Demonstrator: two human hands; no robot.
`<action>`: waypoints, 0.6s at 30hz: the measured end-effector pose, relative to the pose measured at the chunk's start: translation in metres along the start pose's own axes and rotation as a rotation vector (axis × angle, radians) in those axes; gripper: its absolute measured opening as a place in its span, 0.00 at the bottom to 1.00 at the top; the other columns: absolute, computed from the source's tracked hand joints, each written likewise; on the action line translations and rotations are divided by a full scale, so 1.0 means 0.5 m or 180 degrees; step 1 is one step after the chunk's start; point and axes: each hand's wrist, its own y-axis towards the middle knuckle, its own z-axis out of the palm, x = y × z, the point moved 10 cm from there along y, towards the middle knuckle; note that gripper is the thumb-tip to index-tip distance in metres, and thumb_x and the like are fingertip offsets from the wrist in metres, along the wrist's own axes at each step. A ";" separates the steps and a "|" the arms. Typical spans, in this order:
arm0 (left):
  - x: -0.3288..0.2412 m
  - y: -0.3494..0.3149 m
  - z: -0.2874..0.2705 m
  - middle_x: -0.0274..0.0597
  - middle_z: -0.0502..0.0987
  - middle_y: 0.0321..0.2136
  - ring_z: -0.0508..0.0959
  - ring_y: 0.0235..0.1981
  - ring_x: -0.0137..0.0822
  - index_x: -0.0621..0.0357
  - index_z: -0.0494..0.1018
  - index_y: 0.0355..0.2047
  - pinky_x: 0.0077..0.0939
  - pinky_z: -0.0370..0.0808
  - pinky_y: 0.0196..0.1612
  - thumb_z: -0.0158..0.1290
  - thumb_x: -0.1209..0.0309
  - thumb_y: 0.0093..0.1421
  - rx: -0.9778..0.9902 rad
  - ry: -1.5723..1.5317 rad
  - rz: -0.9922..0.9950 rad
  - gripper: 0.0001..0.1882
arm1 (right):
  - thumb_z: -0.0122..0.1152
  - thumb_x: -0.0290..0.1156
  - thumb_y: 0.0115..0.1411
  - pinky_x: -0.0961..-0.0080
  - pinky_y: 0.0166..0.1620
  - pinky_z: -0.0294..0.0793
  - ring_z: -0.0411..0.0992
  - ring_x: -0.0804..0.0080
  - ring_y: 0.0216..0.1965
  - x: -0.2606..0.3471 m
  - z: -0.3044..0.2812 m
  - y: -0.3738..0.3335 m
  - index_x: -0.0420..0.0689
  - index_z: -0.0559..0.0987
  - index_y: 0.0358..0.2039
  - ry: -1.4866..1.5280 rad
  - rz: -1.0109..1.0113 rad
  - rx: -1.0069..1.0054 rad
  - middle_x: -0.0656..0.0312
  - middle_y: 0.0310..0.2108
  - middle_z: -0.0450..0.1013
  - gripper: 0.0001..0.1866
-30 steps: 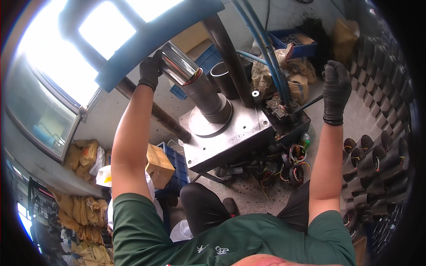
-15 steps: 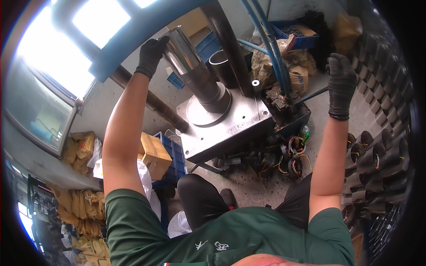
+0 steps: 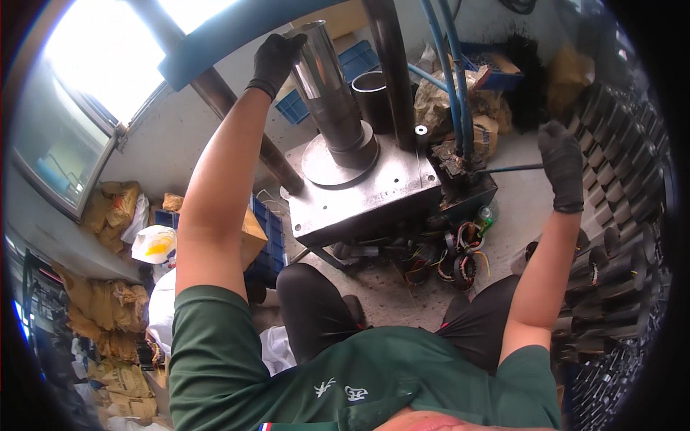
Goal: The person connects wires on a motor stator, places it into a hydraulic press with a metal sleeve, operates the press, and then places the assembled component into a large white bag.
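Observation:
My left hand (image 3: 276,61), in a dark glove, grips the upper edge of a shiny metal cylinder (image 3: 315,61). Below its polished top, the cylinder has a darker sleeve-like section (image 3: 336,118). It stands on a round base (image 3: 320,169) on the steel press table (image 3: 359,205). To the right, my gloved right hand (image 3: 562,169) is closed at the end of a thin lever rod (image 3: 510,169), which comes out of the greasy valve block (image 3: 454,169). The fingers partly hide the rod's end.
Dark press columns (image 3: 392,79) flank the cylinder, under a blue crossbeam (image 3: 237,36). An open dark tube (image 3: 370,93) stands behind it. Wound coils (image 3: 460,266) lie on the floor below. Stacked dark tubes (image 3: 611,172) line the right side; a cardboard box (image 3: 253,237) is at left.
My right hand has come down, and the lever rod has swung from a slant to nearly level. My left hand stays on the cylinder's top. The whole view has shifted slightly.

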 end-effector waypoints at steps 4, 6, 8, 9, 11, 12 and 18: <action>0.024 -0.075 0.001 0.50 0.82 0.44 0.82 0.41 0.36 0.59 0.61 0.67 0.29 0.78 0.47 0.66 0.55 0.62 -0.0704 -0.0785 -0.0290 0.41 | 0.61 0.30 0.58 0.56 0.47 0.79 0.79 0.46 0.39 0.049 -0.022 -0.090 0.46 0.82 0.46 0.0192 -0.1086 0.0530 0.47 0.35 0.80 0.15; 0.056 -0.165 0.007 0.54 0.78 0.52 0.80 0.48 0.41 0.60 0.58 0.69 0.31 0.78 0.50 0.66 0.55 0.61 -0.1069 -0.1216 -0.0590 0.43 | 0.61 0.28 0.56 0.56 0.48 0.79 0.80 0.48 0.40 0.065 0.028 -0.154 0.47 0.83 0.47 -0.0177 -0.0593 0.2232 0.51 0.38 0.82 0.17; 0.047 -0.260 0.077 0.54 0.76 0.54 0.78 0.53 0.45 0.61 0.59 0.68 0.32 0.78 0.51 0.66 0.56 0.62 -0.0780 -0.1865 -0.1095 0.42 | 0.61 0.30 0.55 0.57 0.47 0.80 0.80 0.50 0.40 0.066 0.033 -0.230 0.48 0.84 0.46 0.0217 -0.1069 0.2580 0.52 0.39 0.82 0.18; 0.070 -0.303 0.103 0.57 0.75 0.56 0.79 0.52 0.45 0.63 0.57 0.68 0.34 0.77 0.53 0.63 0.56 0.63 -0.0819 -0.2029 -0.0934 0.41 | 0.60 0.32 0.55 0.57 0.46 0.80 0.80 0.50 0.39 0.077 0.037 -0.262 0.50 0.85 0.45 -0.0269 -0.1334 0.2775 0.52 0.38 0.82 0.16; 0.135 -0.406 0.178 0.60 0.75 0.57 0.80 0.52 0.46 0.65 0.56 0.68 0.36 0.76 0.55 0.61 0.56 0.65 -0.0886 -0.2200 -0.0774 0.40 | 0.60 0.37 0.55 0.57 0.45 0.81 0.80 0.50 0.38 0.076 0.053 -0.312 0.51 0.86 0.41 -0.0646 -0.1558 0.3142 0.52 0.36 0.82 0.15; 0.145 -0.465 0.216 0.58 0.75 0.57 0.78 0.55 0.47 0.65 0.60 0.66 0.36 0.73 0.58 0.61 0.58 0.65 -0.0744 -0.1862 -0.0746 0.37 | 0.60 0.40 0.55 0.57 0.45 0.81 0.81 0.50 0.38 0.063 0.055 -0.331 0.51 0.87 0.39 -0.0564 -0.1510 0.3329 0.52 0.34 0.82 0.14; 0.175 -0.662 0.329 0.56 0.71 0.59 0.71 0.62 0.54 0.62 0.68 0.61 0.41 0.68 0.66 0.63 0.66 0.59 0.0029 -0.0790 -0.1457 0.31 | 0.65 0.45 0.51 0.55 0.42 0.79 0.79 0.48 0.35 0.019 0.050 -0.390 0.46 0.85 0.30 -0.0502 -0.1219 0.3189 0.50 0.26 0.78 0.15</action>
